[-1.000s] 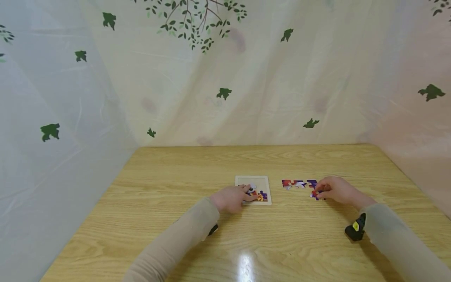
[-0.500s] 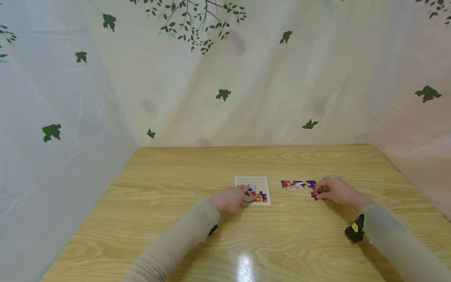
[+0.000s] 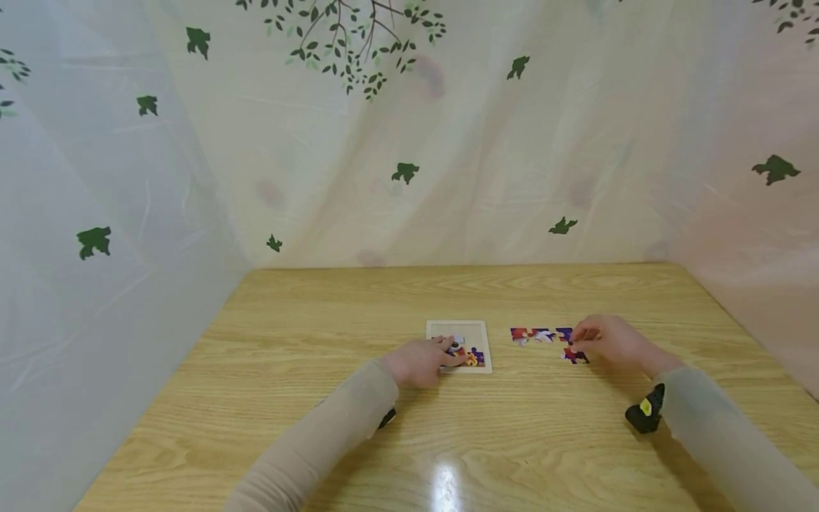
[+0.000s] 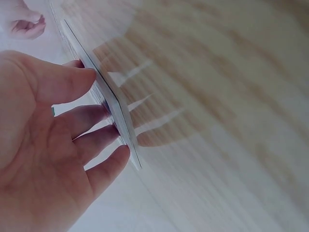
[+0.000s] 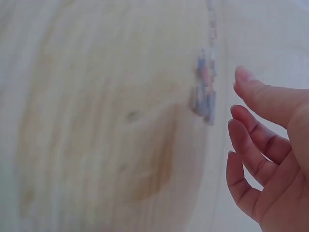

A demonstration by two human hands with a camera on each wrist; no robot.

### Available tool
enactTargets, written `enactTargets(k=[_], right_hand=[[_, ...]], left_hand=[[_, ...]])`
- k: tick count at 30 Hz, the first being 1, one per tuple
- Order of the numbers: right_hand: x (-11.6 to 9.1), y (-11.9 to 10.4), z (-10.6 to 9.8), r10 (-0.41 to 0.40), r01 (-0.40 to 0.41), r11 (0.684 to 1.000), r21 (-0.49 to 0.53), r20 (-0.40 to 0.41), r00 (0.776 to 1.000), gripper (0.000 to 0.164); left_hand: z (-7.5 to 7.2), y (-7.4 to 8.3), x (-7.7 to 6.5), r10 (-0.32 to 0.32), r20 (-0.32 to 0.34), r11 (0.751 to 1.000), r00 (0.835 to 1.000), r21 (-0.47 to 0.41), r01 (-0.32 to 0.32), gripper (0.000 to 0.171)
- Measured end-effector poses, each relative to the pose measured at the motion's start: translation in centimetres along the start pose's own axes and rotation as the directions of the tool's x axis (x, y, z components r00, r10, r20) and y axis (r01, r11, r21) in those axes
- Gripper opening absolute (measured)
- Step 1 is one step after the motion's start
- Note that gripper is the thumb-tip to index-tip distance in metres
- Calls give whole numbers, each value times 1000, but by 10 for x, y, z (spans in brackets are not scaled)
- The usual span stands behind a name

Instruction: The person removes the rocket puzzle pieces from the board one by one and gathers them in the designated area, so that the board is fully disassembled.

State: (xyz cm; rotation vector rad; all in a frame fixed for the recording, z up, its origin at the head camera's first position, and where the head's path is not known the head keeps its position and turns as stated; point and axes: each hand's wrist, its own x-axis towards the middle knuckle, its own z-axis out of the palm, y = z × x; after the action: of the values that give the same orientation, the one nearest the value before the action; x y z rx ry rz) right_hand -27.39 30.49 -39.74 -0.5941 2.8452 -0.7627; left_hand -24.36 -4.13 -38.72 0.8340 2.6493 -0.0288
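Observation:
My left hand (image 3: 419, 361) rests on a small puzzle tray (image 3: 489, 348) with a pale rim. Its extended fingers lie over the tray, and purple and orange puzzle pieces (image 3: 475, 358) show inside beside the thumb. In the left wrist view the thumb and fingers (image 4: 104, 166) touch the tray's edge. Over on the right, my right hand (image 3: 611, 341) hovers just above a red and purple puzzle piece (image 3: 576, 357). In the right wrist view its fingers (image 5: 236, 174) are loosely bent, apart from the thumb, with nothing between them.
A row of loose puzzle pieces (image 3: 540, 335), red, white and purple, lies flat between the tray and my right hand. Both stand on a wide wooden table (image 3: 307, 313). A pale curtain (image 3: 333, 178) with green leaf and bird prints rises behind the table.
My right hand has lifted slightly off the red and purple piece, which now shows more fully on the table. The left hand stays where it was on the tray.

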Motion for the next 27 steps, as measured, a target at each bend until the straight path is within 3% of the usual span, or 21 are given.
enactTargets(k=[7, 12, 20, 27], right_hand=[[1, -6, 2, 5, -5, 999, 48, -8, 1000, 18], [5, -13, 10, -51, 53, 996, 73, -30, 998, 18], [20, -41, 25, -12, 6, 983, 182, 32, 999, 24], [39, -65, 42, -86, 73, 971, 227, 45, 995, 21]], left_hand=[[3, -1, 1, 15, -22, 1000, 1000, 2, -15, 72], [5, -4, 1, 32, -49, 999, 998, 22, -31, 66], [6, -9, -2, 57, -66, 998, 996, 16, -56, 62], [6, -11, -3, 100, -97, 995, 990, 19, -98, 56]])
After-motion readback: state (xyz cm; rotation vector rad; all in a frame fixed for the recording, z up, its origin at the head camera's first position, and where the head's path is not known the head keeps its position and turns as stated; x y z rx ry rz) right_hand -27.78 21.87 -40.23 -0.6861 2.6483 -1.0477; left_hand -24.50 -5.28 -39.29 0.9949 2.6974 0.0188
